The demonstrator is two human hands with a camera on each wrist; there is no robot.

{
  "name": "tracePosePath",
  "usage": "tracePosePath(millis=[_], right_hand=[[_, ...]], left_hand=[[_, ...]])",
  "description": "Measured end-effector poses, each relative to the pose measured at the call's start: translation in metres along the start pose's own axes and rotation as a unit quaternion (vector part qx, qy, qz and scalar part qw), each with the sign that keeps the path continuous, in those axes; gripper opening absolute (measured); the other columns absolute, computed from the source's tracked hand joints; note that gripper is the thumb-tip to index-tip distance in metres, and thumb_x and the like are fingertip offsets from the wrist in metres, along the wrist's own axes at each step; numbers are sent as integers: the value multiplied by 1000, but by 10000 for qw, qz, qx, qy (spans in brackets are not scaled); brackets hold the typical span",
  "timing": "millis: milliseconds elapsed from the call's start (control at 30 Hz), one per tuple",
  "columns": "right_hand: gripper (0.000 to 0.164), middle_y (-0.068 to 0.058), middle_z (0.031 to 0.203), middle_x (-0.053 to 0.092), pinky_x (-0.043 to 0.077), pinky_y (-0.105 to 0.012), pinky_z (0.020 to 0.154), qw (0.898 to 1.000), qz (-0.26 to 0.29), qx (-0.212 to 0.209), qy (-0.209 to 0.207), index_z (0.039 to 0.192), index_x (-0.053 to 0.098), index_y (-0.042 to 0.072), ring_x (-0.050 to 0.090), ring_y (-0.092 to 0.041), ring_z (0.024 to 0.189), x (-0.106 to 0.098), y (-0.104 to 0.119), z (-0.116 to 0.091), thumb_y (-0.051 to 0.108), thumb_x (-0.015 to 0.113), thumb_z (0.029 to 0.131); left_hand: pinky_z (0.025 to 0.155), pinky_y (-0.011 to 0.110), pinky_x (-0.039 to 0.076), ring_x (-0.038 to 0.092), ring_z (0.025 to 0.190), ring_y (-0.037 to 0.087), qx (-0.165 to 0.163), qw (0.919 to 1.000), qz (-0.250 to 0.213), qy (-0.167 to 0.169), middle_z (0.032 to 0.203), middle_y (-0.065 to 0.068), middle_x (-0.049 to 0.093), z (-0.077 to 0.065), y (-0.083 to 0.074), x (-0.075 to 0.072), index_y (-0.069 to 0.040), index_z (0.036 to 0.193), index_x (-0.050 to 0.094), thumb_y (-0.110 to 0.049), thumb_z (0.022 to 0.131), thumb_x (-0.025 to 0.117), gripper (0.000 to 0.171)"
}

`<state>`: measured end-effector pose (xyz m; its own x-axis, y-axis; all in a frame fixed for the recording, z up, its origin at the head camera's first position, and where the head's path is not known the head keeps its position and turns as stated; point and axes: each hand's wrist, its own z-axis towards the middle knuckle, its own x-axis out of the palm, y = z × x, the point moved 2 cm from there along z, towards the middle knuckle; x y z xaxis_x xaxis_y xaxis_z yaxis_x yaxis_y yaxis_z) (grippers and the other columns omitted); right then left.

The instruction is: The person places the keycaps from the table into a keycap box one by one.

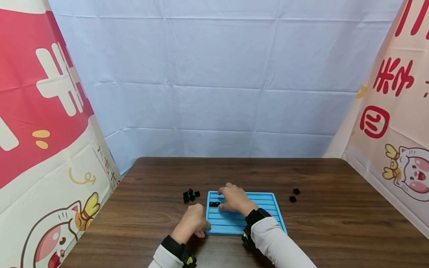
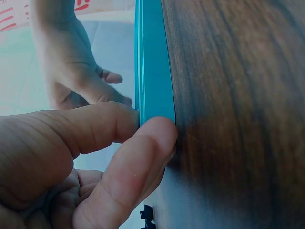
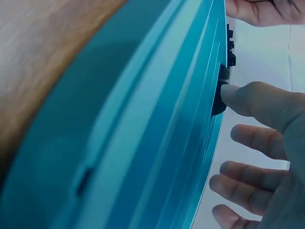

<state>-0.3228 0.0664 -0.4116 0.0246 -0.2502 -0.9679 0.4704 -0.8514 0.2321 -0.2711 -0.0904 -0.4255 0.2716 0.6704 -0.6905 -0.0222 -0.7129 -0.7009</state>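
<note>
Your left hand [image 1: 192, 222] pinches with thumb and forefinger, the other fingers curled under. Your right hand [image 1: 234, 199] lies palm down, fingers spread and loosely bent, thumb tip pressing. Both forearms wear white sleeves and black wristbands.

A dark wood-grain table [image 1: 335, 208] stands before a creased pale blue cloth backdrop [image 1: 214, 82]. Printed banners flank it: a red-and-white banner [image 1: 43, 123] with a cartoon cat on one side, a cream banner [image 1: 395, 111] with red characters and another cat opposite. Lighting is even.
</note>
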Motion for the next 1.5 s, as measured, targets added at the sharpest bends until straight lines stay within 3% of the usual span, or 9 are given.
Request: tracePosePath(millis=[300,700,1500], right_hand=[[44,-17,118,53,40,-54,85,9997,195,71,83,117,63,8,50,-37,108,1,-7,-4,28,75,80],[43,-15,118,54,36,-57,88,9989,444,122,76,119,62,9,49,-37,110,-5,-22,-10,27,73,81],[38,-14,111,56,38,-58,81,9983,255,485,-194,113,64,6,53,-37,102,-27,-81,-41,24,73,81]], left_hand=[[40,29,48,57,39,17,71,10000,-46,-31,47,9,55,-1,1,0,0,62,55,4,75,70,20],[40,29,48,57,39,18,67,10000,22,-46,46,10,55,-4,-2,-2,0,61,55,5,75,69,20],[40,28,48,56,38,17,111,9999,72,-109,45,8,54,-6,-3,-2,0,61,55,6,74,68,20]])
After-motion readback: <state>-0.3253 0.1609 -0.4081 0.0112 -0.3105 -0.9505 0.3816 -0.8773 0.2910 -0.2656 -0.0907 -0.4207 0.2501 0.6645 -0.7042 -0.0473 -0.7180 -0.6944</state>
